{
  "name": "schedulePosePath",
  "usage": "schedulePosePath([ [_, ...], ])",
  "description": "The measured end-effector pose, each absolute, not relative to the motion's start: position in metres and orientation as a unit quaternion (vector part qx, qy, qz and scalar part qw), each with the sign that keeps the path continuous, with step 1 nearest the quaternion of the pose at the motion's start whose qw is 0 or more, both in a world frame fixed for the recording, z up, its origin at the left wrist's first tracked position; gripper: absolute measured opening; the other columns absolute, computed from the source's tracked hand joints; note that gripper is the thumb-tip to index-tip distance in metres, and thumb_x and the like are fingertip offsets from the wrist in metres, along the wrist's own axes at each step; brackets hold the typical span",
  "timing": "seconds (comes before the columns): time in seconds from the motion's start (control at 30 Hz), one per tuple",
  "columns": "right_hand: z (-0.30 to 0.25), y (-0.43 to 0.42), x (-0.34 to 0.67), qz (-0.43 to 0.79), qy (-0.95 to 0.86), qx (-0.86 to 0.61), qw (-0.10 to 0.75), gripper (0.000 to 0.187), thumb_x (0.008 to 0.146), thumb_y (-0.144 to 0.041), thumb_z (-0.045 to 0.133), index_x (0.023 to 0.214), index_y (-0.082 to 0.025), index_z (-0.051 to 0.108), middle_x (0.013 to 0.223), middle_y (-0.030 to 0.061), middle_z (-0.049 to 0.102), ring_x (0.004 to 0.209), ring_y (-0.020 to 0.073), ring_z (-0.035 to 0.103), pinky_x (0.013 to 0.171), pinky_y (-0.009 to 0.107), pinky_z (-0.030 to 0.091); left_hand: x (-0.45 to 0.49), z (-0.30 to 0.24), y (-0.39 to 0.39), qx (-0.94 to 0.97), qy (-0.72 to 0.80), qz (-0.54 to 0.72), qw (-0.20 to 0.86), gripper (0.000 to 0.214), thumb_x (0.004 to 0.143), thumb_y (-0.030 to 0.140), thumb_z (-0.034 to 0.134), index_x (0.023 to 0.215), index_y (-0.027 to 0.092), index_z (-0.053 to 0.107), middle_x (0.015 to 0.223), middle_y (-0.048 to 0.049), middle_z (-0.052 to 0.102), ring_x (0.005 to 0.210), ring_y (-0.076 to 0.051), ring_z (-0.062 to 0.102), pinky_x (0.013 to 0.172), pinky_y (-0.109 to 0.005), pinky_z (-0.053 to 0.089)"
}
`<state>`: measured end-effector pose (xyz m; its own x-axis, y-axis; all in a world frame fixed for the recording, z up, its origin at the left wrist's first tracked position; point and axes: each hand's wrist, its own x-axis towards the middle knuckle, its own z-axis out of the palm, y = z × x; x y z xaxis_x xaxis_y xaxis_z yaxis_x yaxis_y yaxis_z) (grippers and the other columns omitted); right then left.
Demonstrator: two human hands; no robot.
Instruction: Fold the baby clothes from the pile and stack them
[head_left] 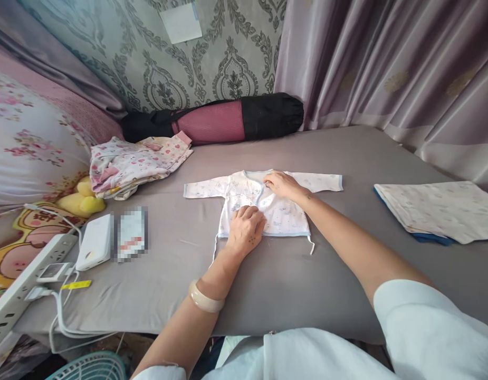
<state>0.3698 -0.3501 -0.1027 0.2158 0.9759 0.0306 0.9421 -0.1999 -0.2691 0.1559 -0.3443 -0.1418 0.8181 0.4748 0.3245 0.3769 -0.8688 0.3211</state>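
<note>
A small white baby shirt (239, 211) with pale blue trim and a faint print lies face up on the grey sheet, both sleeves stretched out sideways. Thin ties hang from its lower corners. My right hand (282, 184) has its fingertips closed on the front edge of the shirt just below the neckline. Lower down, near the middle of the front, my left hand (247, 229) rests with curled fingers at the overlapping edge; its fingertips are partly hidden, and they seem to pinch the cloth. A pale bangle (204, 298) circles my left wrist.
Folded cloth (441, 208) lies at the right. Patterned baby clothes (136, 163) sit at the back left, before a rolled mat bag (212, 121). On the left are a white power bank (95, 241), a blurred-out packet (132, 235) and a power strip (34, 282) with cables.
</note>
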Motion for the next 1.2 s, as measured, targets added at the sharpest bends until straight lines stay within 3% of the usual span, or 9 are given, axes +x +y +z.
schedulePosePath([
  [0.17,-0.105,-0.335,0.373,0.099,-0.624,-0.773,0.055,0.023,0.087,-0.013,0.057,0.106,-0.022,0.066,0.115,0.0073,0.065,0.105,0.0209,0.058,0.079,0.026,0.041,0.155,-0.144,-0.343,0.951,0.213,0.173,0.142,0.029,0.095,0.029,0.05,0.121,0.022,0.062,0.141,-0.0078,0.056,0.137,-0.029,0.043,0.109,-0.048,0.039],
  [0.4,-0.095,-0.332,0.373,0.133,-0.628,-0.767,0.009,0.017,0.088,-0.013,0.053,0.099,-0.022,0.062,0.109,0.0063,0.065,0.097,0.0212,0.059,0.072,0.028,0.038,0.156,-0.145,-0.345,0.952,0.214,0.139,0.167,0.038,0.096,0.023,0.043,0.132,0.025,0.056,0.15,-0.0043,0.048,0.145,-0.03,0.032,0.116,-0.054,0.03],
  [0.57,-0.108,-0.328,0.367,0.054,-0.594,-0.796,0.101,0.019,0.093,-0.015,0.044,0.105,-0.022,0.057,0.113,0.008,0.063,0.102,0.0227,0.058,0.073,0.03,0.039,0.157,-0.144,-0.348,0.953,0.227,0.114,0.166,0.042,0.1,0.035,0.038,0.138,0.024,0.052,0.152,-0.0073,0.046,0.146,-0.034,0.029,0.116,-0.058,0.026],
  [0.7,-0.126,-0.325,0.353,-0.001,-0.555,-0.818,0.152,0.024,0.095,-0.013,0.038,0.111,-0.018,0.055,0.115,0.0131,0.061,0.107,0.0252,0.055,0.078,0.032,0.041,0.157,-0.144,-0.348,0.951,0.231,0.112,0.173,0.042,0.098,0.035,0.042,0.137,0.025,0.052,0.151,-0.0081,0.046,0.145,-0.034,0.029,0.116,-0.059,0.027],
  [0.87,-0.142,-0.324,0.34,-0.025,-0.529,-0.837,0.136,0.032,0.093,-0.007,0.033,0.112,-0.014,0.058,0.116,0.0168,0.06,0.109,0.0286,0.051,0.089,0.037,0.039,0.156,-0.141,-0.347,0.946,0.231,0.115,0.194,0.039,0.092,0.029,0.051,0.13,0.026,0.057,0.149,-0.0075,0.048,0.144,-0.034,0.031,0.115,-0.059,0.028],
  [1.03,-0.151,-0.347,0.33,-0.015,-0.549,-0.82,0.158,0.039,0.097,-0.016,0.03,0.128,-0.011,0.054,0.131,0.0179,0.058,0.118,0.0292,0.05,0.097,0.039,0.04,0.156,-0.141,-0.344,0.936,0.237,0.151,0.214,0.023,0.086,0.019,0.054,0.108,0.021,0.061,0.141,-0.0079,0.056,0.14,-0.031,0.037,0.114,-0.052,0.032],
  [1.13,-0.157,-0.375,0.323,-0.016,-0.573,-0.807,0.142,0.05,0.101,-0.027,0.026,0.142,-0.006,0.043,0.15,0.0193,0.043,0.139,0.0284,0.037,0.113,0.041,0.028,0.156,-0.144,-0.343,0.929,0.236,0.182,0.218,0.008,0.091,0.024,0.052,0.095,0.022,0.059,0.133,-0.0075,0.061,0.136,-0.029,0.042,0.112,-0.051,0.035],
  [1.2,-0.159,-0.397,0.321,-0.009,-0.581,-0.805,0.117,0.057,0.102,-0.037,0.024,0.148,-0.005,0.037,0.157,0.019,0.033,0.147,0.0295,0.025,0.118,0.045,0.019,0.156,-0.146,-0.342,0.928,0.238,0.189,0.218,0.009,0.092,0.03,0.055,0.088,0.022,0.058,0.13,-0.0083,0.062,0.136,-0.03,0.043,0.111,-0.052,0.036],
])
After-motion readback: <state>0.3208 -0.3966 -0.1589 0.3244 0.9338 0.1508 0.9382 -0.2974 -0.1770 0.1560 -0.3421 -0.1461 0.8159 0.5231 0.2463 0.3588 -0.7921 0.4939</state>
